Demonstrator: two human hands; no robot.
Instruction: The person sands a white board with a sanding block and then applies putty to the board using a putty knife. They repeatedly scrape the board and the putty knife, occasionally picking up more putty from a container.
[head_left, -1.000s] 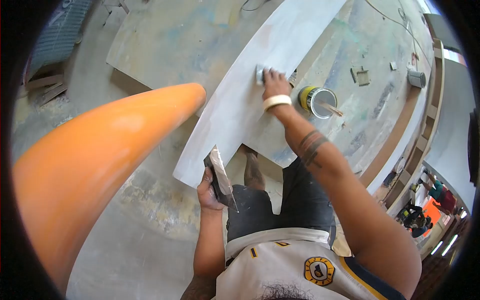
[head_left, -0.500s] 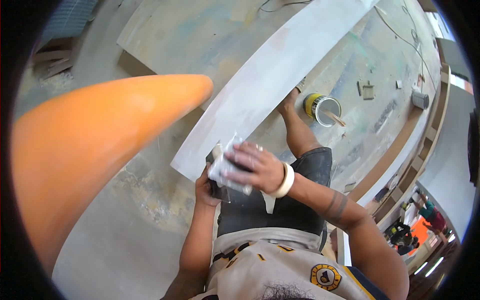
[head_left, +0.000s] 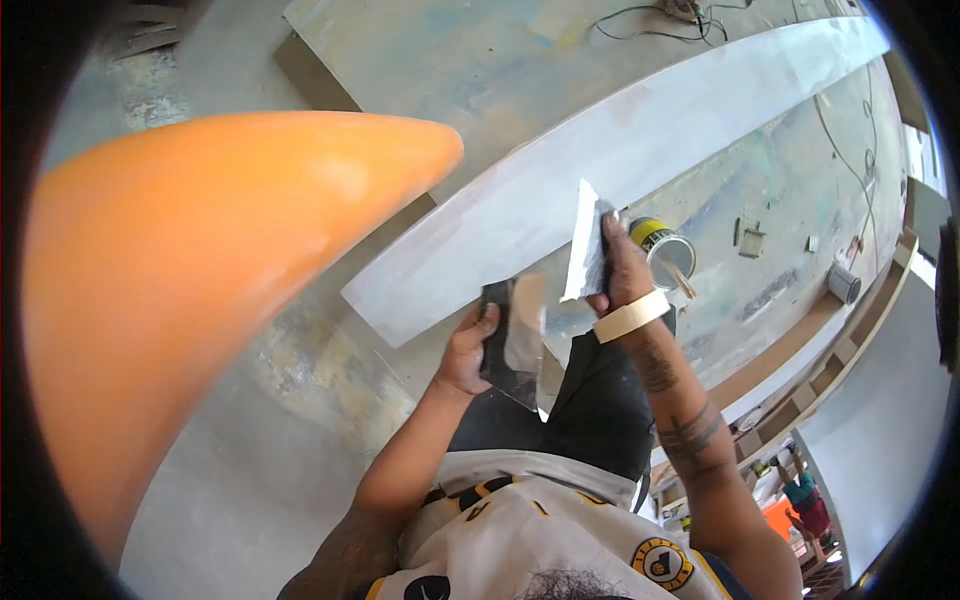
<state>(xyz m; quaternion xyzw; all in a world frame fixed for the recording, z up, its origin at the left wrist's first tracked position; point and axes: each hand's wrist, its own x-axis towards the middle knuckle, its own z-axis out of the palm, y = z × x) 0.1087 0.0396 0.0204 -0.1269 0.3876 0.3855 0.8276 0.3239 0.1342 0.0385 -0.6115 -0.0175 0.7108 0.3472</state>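
My left hand (head_left: pixel 464 352) grips a dark flat putty spreader (head_left: pixel 496 345) whose face carries a beige smear. Held up in my right hand (head_left: pixel 628 262) is a second flat spreader (head_left: pixel 584 245), with white material along its broad edge. The two spreaders are apart, both over the near side of a long white panel (head_left: pixel 560 180). A roll of masking tape (head_left: pixel 632 317) sits round my right wrist like a bracelet. Just beyond my right hand stands an open can (head_left: pixel 650 237) with a yellow label and wooden sticks (head_left: pixel 680 282) leaning in it.
A large orange curved object (head_left: pixel 220 230) fills the left side, close to the camera. The panel lies across a paint-stained tabletop (head_left: pixel 440 60) with a corded tool (head_left: pixel 685 10). A smaller can (head_left: pixel 843 284) stands at right; another person (head_left: pixel 805 500) is in the background.
My hands have separated: the right one, with its spreader, has moved up and right away from the left spreader. The view has shifted, showing more of the panel's far end.
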